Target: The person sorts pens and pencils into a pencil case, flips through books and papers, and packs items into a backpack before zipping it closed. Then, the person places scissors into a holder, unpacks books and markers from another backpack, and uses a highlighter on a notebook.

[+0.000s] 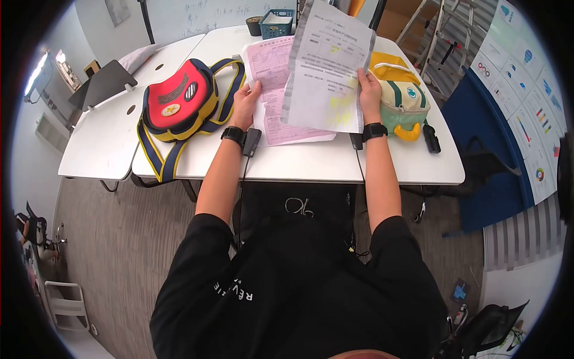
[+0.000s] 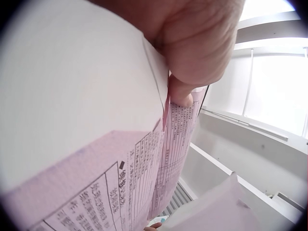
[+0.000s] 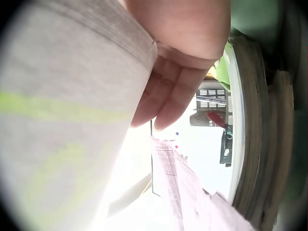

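Note:
The left hand [image 1: 244, 106] grips the left edge of pink printed sheets [image 1: 276, 119], with white paper among them; its thumb [image 2: 183, 94] lies on the pink print in the left wrist view. The right hand [image 1: 370, 99] pinches the right edge of a white printed sheet [image 1: 326, 72] with yellow-green highlighter marks. This sheet is raised and tilted, overlapping the right part of the pink ones. In the right wrist view the fingers [image 3: 166, 96] lie behind the white sheet [image 3: 62, 120], and a torn-looking pink edge [image 3: 173, 183] shows beyond.
On the white table [image 1: 299, 167], a red, yellow and navy bag [image 1: 179, 99] lies at left. A cream, green and yellow bag [image 1: 400, 96] stands at right, beside a small black object [image 1: 430, 139]. A blue basket [image 1: 276, 25] and dark pot [image 1: 254, 26] are at the back.

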A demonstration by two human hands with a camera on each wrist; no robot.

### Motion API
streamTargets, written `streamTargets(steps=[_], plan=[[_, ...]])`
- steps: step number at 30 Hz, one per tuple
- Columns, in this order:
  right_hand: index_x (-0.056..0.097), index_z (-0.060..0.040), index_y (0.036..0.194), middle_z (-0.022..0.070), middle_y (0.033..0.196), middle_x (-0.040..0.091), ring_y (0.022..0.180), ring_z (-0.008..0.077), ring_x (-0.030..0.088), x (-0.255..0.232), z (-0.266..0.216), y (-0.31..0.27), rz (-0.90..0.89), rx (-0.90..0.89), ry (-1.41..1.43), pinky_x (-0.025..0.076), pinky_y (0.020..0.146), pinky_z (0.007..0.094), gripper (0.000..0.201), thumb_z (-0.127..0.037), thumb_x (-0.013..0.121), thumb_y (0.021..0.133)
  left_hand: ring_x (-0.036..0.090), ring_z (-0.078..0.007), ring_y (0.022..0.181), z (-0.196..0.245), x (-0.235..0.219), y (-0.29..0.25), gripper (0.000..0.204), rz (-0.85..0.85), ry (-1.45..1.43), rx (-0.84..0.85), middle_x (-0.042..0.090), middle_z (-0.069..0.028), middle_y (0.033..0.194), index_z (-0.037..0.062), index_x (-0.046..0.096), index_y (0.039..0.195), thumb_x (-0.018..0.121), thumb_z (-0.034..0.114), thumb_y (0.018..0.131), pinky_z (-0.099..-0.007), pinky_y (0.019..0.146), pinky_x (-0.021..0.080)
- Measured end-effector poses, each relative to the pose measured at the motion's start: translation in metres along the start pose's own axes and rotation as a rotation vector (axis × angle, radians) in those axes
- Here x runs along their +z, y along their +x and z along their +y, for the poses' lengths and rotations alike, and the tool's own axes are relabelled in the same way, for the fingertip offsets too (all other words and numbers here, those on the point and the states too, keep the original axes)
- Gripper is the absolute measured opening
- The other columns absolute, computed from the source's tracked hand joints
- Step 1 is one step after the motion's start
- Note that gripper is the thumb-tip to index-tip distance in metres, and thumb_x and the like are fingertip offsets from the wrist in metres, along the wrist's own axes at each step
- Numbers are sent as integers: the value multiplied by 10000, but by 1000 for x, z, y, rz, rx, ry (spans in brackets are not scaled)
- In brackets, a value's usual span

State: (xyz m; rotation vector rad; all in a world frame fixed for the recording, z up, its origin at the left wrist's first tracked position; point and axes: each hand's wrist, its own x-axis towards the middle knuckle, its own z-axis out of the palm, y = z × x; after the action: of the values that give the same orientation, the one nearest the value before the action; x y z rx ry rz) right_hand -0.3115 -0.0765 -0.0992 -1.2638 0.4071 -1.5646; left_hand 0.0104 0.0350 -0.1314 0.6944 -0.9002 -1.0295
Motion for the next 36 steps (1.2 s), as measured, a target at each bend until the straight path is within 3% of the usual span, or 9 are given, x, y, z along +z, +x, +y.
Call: streamTargets(steps=[10, 14, 16, 19, 25, 32, 36], plan=[[651, 63, 1016, 77, 954, 721, 802, 68, 632, 19, 0, -7, 3, -128, -357, 488, 724, 216, 198, -129, 634, 973, 668, -122, 846, -1, 0, 1, 264, 3, 64, -18, 709, -81, 1048, -27, 646, 1168, 615, 170, 996, -274, 762, 545], [650, 81, 1097, 94, 970, 730, 810, 75, 649, 19, 5, -5, 14, -86, -374, 496, 713, 216, 252, -141, 637, 977, 668, -121, 831, 0, 5, 0, 254, 1, 35, -2, 713, -82, 1017, -31, 653, 1146, 613, 171, 997, -265, 741, 545], [649, 68, 1006, 76, 866, 729, 713, 62, 618, 21, 4, -6, 22, -65, -380, 474, 639, 224, 210, -138, 637, 968, 671, -124, 832, 1, 5, 1, 256, -8, 32, 5, 715, -86, 1015, -32, 652, 1147, 611, 171, 997, -267, 738, 548], [654, 83, 1015, 83, 849, 732, 691, 58, 608, 22, 1, -9, -38, -51, -493, 469, 619, 228, 238, -150, 639, 967, 677, -131, 833, 1, 5, -1, 260, -16, 40, -7, 716, -94, 1017, -35, 651, 1149, 611, 172, 997, -271, 735, 554], [669, 85, 1020, 90, 835, 735, 678, 58, 604, 32, 5, -16, -128, 23, -432, 471, 623, 232, 250, -157, 647, 961, 680, -143, 901, 0, 1, -1, 278, -41, 88, -34, 704, -101, 1093, -32, 630, 1200, 603, 159, 999, -275, 789, 557], [669, 78, 1006, 79, 811, 732, 663, 57, 603, 34, 1, -20, -107, -34, -506, 471, 611, 236, 235, -152, 650, 957, 682, -140, 840, 1, 5, -4, 280, 7, 142, -20, 715, -102, 1047, -45, 650, 1158, 624, 175, 987, -263, 730, 550], [666, 70, 974, 79, 781, 724, 638, 58, 597, 30, 7, -15, -98, -72, -493, 455, 580, 239, 229, -157, 671, 942, 681, -132, 848, 2, 5, 0, 265, 17, 19, -46, 711, -84, 1043, -33, 649, 1150, 583, 181, 1009, -264, 745, 549]])
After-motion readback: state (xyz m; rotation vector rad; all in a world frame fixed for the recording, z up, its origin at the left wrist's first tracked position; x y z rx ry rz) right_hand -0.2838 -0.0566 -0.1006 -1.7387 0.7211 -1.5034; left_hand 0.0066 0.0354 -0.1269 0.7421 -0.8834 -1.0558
